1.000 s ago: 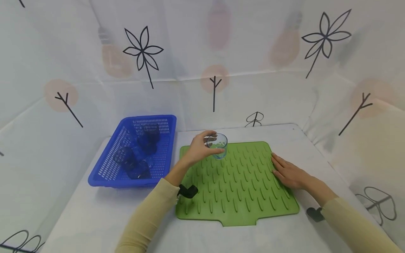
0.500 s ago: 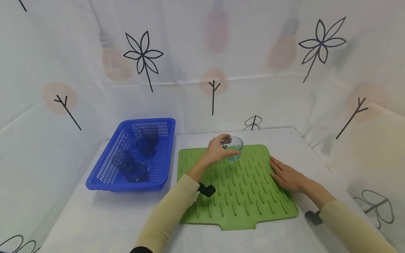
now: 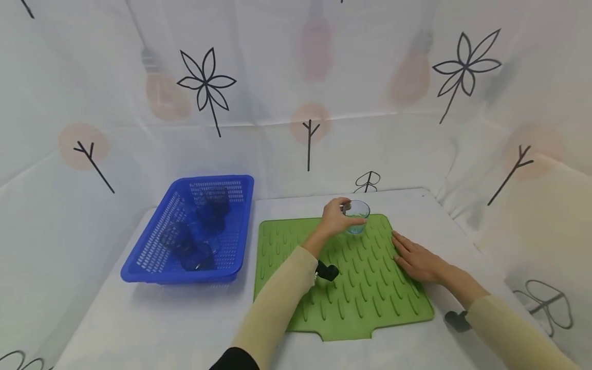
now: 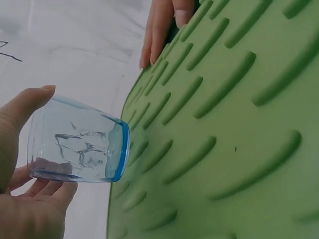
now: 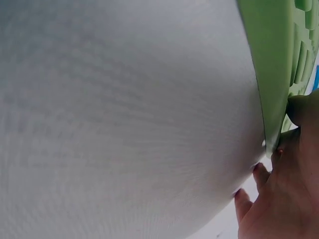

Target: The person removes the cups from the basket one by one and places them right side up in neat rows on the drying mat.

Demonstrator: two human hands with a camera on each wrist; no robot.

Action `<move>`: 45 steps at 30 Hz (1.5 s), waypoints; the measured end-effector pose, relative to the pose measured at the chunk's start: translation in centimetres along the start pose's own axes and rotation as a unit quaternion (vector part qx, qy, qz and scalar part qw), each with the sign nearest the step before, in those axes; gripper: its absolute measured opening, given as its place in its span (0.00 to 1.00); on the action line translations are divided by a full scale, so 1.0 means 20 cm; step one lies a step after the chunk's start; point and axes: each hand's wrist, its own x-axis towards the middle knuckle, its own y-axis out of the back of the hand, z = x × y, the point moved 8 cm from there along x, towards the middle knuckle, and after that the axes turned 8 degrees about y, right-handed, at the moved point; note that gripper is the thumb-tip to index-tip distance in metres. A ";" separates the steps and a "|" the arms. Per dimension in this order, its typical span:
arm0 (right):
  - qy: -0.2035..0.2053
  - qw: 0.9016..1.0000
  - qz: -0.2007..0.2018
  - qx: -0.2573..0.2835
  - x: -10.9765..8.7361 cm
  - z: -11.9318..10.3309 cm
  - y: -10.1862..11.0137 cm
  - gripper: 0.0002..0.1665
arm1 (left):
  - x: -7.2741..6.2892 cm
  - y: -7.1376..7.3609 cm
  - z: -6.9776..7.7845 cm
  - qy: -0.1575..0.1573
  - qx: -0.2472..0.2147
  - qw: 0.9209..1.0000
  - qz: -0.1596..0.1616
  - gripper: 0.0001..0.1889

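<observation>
My left hand grips a clear, blue-tinted drinking glass by its side, thumb on one side and fingers on the other. The glass is upright, over the far right part of a green ridged drying mat. In the left wrist view its thick blue base faces the mat closely; whether they touch, I cannot tell. Along the mat's right edge lies my right hand, fingers extended. The right wrist view has its thumb at the mat's edge and other fingertips on the white cloth.
A blue perforated plastic basket stands left of the mat, with several dark and clear glasses inside. White cloth covers the table, and a printed white curtain closes off the back and sides.
My left hand has carried the glass rightward across the mat, from near its middle to the far right part. My right hand stays at the mat's right edge.
</observation>
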 end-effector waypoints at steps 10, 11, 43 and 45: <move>0.030 0.999 0.038 -0.014 -0.02 -0.07 0.03 0.35 | 0.04 -0.05 0.00 -0.003 0.032 0.999 0.040 0.40; 0.030 0.999 0.039 -0.015 -0.02 -0.07 0.04 0.35 | 0.04 -0.05 0.00 -0.001 0.030 0.999 0.041 0.40; 0.032 0.999 0.035 0.001 0.01 -0.02 0.02 0.36 | -0.16 0.15 0.13 -0.057 0.187 0.980 -0.039 0.53; 0.027 0.999 0.031 0.003 0.02 0.00 0.01 0.37 | -0.19 0.18 0.14 -0.067 0.196 0.977 -0.041 0.50</move>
